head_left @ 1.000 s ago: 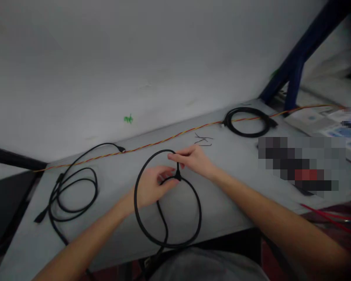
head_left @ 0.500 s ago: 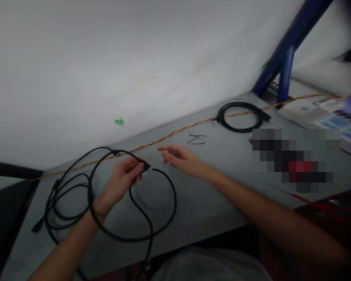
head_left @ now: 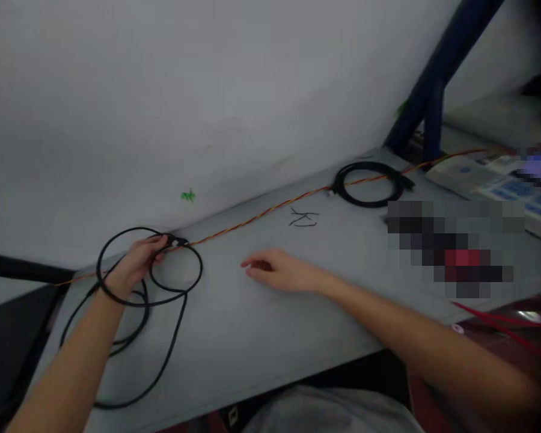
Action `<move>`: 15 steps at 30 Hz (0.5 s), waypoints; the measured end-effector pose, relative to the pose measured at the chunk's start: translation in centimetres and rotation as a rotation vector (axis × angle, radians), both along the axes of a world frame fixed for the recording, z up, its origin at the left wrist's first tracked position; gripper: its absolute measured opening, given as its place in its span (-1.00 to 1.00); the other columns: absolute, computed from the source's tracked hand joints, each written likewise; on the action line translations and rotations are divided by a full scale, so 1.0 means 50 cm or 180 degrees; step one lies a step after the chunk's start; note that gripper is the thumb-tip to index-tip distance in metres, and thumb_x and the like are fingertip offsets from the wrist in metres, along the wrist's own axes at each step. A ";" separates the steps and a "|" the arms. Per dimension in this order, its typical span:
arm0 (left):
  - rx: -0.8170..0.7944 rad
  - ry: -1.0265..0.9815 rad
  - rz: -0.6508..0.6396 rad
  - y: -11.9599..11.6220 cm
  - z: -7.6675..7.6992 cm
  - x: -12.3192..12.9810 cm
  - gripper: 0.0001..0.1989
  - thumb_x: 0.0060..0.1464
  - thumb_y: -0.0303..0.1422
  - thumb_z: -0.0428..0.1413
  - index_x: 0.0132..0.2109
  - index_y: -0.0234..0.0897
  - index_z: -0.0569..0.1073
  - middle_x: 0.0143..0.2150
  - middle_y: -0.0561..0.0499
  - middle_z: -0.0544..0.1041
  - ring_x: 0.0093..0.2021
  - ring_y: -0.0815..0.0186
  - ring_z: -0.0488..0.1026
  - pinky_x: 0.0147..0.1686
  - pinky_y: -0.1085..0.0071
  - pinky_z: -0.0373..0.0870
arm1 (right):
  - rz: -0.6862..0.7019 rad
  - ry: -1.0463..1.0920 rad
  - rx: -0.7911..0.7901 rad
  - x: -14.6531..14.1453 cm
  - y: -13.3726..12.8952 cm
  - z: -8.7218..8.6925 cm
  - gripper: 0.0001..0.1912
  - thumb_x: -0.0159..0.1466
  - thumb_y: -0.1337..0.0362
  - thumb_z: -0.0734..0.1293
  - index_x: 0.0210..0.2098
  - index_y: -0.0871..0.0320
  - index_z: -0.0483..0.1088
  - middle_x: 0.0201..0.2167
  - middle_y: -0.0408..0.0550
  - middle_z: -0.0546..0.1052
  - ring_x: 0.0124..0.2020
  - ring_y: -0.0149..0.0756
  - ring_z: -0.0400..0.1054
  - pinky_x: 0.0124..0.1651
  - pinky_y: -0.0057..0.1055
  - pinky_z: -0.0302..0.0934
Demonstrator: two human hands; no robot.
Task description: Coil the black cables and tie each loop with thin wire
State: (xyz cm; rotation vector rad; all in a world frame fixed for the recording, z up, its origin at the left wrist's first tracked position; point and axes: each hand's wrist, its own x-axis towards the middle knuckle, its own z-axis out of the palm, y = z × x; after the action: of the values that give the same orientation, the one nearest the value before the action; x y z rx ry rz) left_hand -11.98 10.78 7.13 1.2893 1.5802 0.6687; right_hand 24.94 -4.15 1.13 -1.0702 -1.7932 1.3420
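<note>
My left hand pinches a black cable close to its plug end, at the back left of the grey table. Loops of the cable hang around my left wrist and lie on the table below it. More black coils rest under my left forearm, partly hidden by it. My right hand hovers over the middle of the table with its thumb and forefinger apart and nothing between them. Several short black ties lie beyond my right hand.
Toward the back right sits a coiled black cable. A red and yellow twisted wire runs along the wall edge of the table. Blurred-out items are on the right, beside a blue metal post and printed sheets.
My left hand has moved left and back with the cable end, drawing its loops leftward. My right hand has dropped slightly nearer to me, its forefinger less outstretched.
</note>
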 end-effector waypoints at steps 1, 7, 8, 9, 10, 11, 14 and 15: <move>-0.0004 0.0066 -0.0031 0.006 -0.008 0.004 -0.60 -0.20 -0.15 0.44 -0.33 -0.37 0.54 -0.50 0.07 0.44 -0.61 0.46 0.24 -0.64 0.50 0.16 | -0.0011 0.0004 0.0015 0.001 0.002 -0.002 -0.64 0.44 0.20 0.31 0.12 0.26 0.54 -0.26 -0.02 0.62 -0.27 -0.28 0.45 -0.20 -0.38 0.27; 0.0599 0.0815 -0.0036 0.016 -0.041 0.021 -0.47 -0.21 0.00 0.44 -0.18 -0.31 0.67 -0.25 -0.08 0.66 -0.33 0.24 0.52 -0.39 0.40 0.37 | -0.0050 -0.0034 0.0065 0.004 0.007 -0.007 -0.66 0.43 0.23 0.32 0.10 0.24 0.55 -0.25 -0.02 0.63 -0.27 -0.28 0.46 -0.19 -0.38 0.28; 0.0802 0.1097 -0.0067 0.015 -0.045 0.020 -0.47 -0.17 0.05 0.41 -0.19 -0.29 0.67 -0.23 -0.09 0.67 -0.26 0.17 0.55 -0.32 0.37 0.41 | -0.0043 -0.0033 0.0063 0.004 0.007 -0.007 -0.66 0.43 0.24 0.31 0.10 0.25 0.55 -0.25 -0.02 0.64 -0.27 -0.28 0.46 -0.19 -0.38 0.28; 0.0973 0.1379 -0.0112 0.015 -0.048 0.016 -0.46 -0.12 0.10 0.37 -0.19 -0.28 0.68 -0.22 -0.10 0.68 -0.20 0.11 0.56 -0.24 0.33 0.43 | -0.0037 -0.0035 0.0069 0.004 0.006 -0.006 -0.66 0.43 0.25 0.31 0.10 0.26 0.55 -0.25 -0.01 0.64 -0.27 -0.28 0.46 -0.19 -0.38 0.28; 0.1089 0.1622 -0.0164 0.013 -0.051 0.011 -0.44 -0.07 0.14 0.31 -0.18 -0.28 0.68 -0.21 -0.11 0.68 -0.16 0.07 0.57 -0.18 0.30 0.44 | -0.0032 -0.0036 0.0078 0.004 0.005 -0.006 -0.66 0.43 0.26 0.32 0.10 0.27 0.55 -0.25 0.00 0.64 -0.27 -0.28 0.46 -0.19 -0.38 0.28; 0.1146 0.1796 -0.0221 0.011 -0.053 0.004 -0.42 0.00 0.17 0.25 -0.16 -0.29 0.67 -0.19 -0.11 0.68 -0.13 0.04 0.57 -0.13 0.27 0.45 | -0.0027 -0.0042 0.0084 0.004 0.005 -0.005 -0.67 0.43 0.27 0.32 0.10 0.28 0.55 -0.25 0.00 0.64 -0.27 -0.28 0.46 -0.19 -0.38 0.28; 0.1417 0.2058 -0.0500 -0.004 -0.047 -0.028 -0.39 0.23 0.16 0.00 -0.09 -0.30 0.62 -0.10 -0.11 0.67 -0.04 0.03 0.55 0.05 0.19 0.45 | -0.0040 -0.0045 0.0141 0.005 0.004 -0.003 -0.67 0.42 0.28 0.32 0.09 0.29 0.56 -0.25 0.01 0.64 -0.28 -0.28 0.47 -0.20 -0.38 0.28; 0.1556 0.2082 -0.0640 -0.013 -0.040 -0.041 -0.40 0.27 0.12 -0.07 -0.09 -0.29 0.61 -0.07 -0.09 0.67 0.00 0.04 0.54 0.12 0.17 0.42 | -0.0048 -0.0044 0.0161 0.006 0.004 -0.003 -0.68 0.42 0.29 0.32 0.08 0.29 0.56 -0.26 0.01 0.64 -0.28 -0.27 0.47 -0.21 -0.38 0.28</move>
State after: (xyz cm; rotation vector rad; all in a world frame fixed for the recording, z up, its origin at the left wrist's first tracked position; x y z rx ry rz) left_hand -14.02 10.15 5.14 2.1628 1.8159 0.5494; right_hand 25.22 -3.94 0.99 -1.0665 -1.8160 1.2764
